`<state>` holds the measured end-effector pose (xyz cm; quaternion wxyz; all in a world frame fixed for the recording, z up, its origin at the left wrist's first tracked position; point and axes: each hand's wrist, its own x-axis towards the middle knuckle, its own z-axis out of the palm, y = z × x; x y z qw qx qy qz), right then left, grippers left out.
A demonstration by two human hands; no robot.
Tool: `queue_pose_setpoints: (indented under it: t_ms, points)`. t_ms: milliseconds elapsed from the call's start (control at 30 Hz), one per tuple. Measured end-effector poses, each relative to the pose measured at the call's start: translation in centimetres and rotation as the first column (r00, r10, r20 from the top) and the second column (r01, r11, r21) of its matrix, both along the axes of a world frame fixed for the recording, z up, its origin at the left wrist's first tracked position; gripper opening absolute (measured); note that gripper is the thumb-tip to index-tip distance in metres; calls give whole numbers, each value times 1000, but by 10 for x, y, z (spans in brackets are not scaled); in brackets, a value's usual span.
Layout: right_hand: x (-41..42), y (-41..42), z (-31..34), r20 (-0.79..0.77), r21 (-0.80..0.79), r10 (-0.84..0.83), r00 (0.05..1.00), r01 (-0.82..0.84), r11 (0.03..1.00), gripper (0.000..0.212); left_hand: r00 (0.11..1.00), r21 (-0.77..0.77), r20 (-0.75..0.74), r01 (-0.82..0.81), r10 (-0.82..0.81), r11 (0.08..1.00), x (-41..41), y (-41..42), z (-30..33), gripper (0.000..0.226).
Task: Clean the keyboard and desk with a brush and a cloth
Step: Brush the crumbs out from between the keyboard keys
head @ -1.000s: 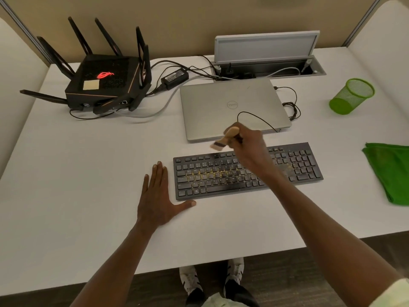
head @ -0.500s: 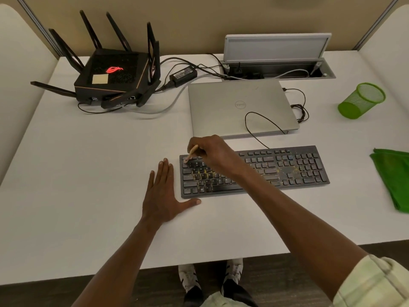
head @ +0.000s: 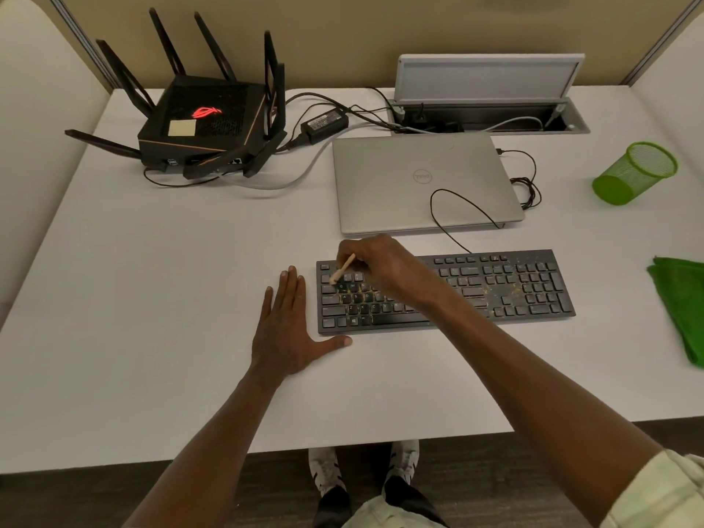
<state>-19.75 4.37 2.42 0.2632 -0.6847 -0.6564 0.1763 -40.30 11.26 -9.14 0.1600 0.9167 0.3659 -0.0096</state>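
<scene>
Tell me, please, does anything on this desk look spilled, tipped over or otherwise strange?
Yes. Yellowish crumbs lie scattered over the keyboard, thickest near its right side. The green mesh cup lies tipped on its side at the right of the desk. Nothing looks damaged.

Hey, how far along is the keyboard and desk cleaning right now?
Early stage. In hand: the right hand holds the brush on the keyboard's upper-left keys, while the left hand lies flat on the desk beside it. Nothing looks finished: yellowish specks show on the right-side keys. Left: brushing those keys, then wiping with the green cloth, untouched at the right edge.
</scene>
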Motion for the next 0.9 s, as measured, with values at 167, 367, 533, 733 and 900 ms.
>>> queue_pose_setpoints:
  t_ms: [167,367,533,733,900]
  points:
    - [-1,4,4,-67,78,-89,994,94,992,9,1000,6,7,-3,3,1000,1,0,0,145]
    - [-23,19,-3,-67,43,-297,953,300,953,14,1000,10,6,-1,1,1000,0,-1,0,146]
    - [-33,24,-10,-162,7,-432,887,439,899,15,1000,8,9,1,-1,1000,0,0,-1,147]
    - [-25,11,-9,-151,-14,-496,855,500,866,19,1000,15,7,6,-7,1000,-1,0,-1,146]
    - [-3,-7,-6,-35,-6,-530,847,530,848,24,1000,15,1,11,-11,1000,0,1,-1,146]
